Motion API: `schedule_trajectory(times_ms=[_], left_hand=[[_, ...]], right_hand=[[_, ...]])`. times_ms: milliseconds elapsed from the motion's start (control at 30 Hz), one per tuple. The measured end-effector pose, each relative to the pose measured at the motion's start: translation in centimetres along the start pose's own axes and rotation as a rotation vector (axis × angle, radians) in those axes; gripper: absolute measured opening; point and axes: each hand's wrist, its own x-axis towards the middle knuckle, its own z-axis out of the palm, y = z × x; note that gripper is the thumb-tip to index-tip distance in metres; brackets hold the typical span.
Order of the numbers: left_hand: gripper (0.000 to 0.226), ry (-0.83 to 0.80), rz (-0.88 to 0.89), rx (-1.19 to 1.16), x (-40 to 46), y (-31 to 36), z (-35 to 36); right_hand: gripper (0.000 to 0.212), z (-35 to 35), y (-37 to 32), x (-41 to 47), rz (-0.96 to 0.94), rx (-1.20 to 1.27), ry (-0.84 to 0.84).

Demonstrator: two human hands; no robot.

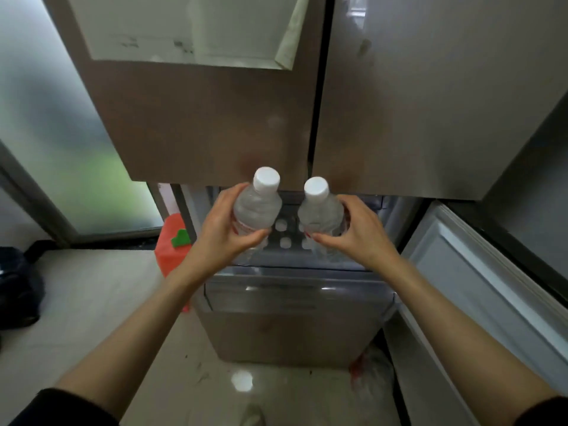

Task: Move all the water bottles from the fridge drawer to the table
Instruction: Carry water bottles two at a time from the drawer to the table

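Note:
Two clear water bottles with white caps are held upright above the open fridge drawer (295, 272). My left hand (222, 229) grips the left bottle (258, 207) around its body. The right bottle (319, 210) is wrapped by the fingers of my right hand (359, 232). Both bottles hang a little above the drawer's inside, just under the closed upper fridge doors. Between the two bottles, the white caps of several more bottles (285, 233) show down in the drawer.
The drawer front sticks out toward me at knee height. A lower fridge door (479, 290) stands open at the right. An orange container with a green clip (173, 241) sits on the floor left of the fridge, and a dark bag (18, 287) lies far left.

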Motion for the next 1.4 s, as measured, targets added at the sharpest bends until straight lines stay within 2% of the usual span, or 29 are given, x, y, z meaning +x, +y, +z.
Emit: schedule_trajectory(times_ms=[167, 267, 400, 533, 800, 1100, 1200, 1400], left_hand=[[0.076, 0.206, -0.145, -0.156, -3.7, 4.7, -3.2], [0.076, 0.294, -0.204, -0.203, -7.4, 5.8, -5.3], [0.061, 0.445, -0.312, -0.188, -13.9, 5.5, -7.4], [0.061, 0.635, -0.462, -0.163, -21.1, 4.2, -11.1], [0.051, 0.936, -0.700, 0.042, -37.7, 1.7, -23.1], [0.072, 1.152, -0.903, 0.219, -55.0, -2.3, -38.5], [0.078, 1.211, -0.958, 0.238, -58.7, -3.5, -42.3], [0.076, 1.313, -1.041, 0.250, -63.6, -7.3, -48.6]], right_hand=[[0.069, -1.8, -4.7, -1.9, -0.122, 0.160, 0.063], [0.064, -0.8, -7.9, -2.9, -0.133, 0.276, 0.034], [0.056, 2.8, -11.9, -4.3, -0.158, 0.370, -0.058], [0.063, 8.3, -17.6, -5.8, -0.267, 0.355, -0.221], [0.057, 22.6, -34.0, -12.2, -0.449, 0.442, -0.558], [0.060, 37.0, -52.5, -20.9, -0.555, 0.519, -0.761], [0.064, 40.7, -57.5, -22.5, -0.584, 0.525, -0.824], [0.070, 48.8, -66.1, -24.2, -0.648, 0.477, -0.927]])
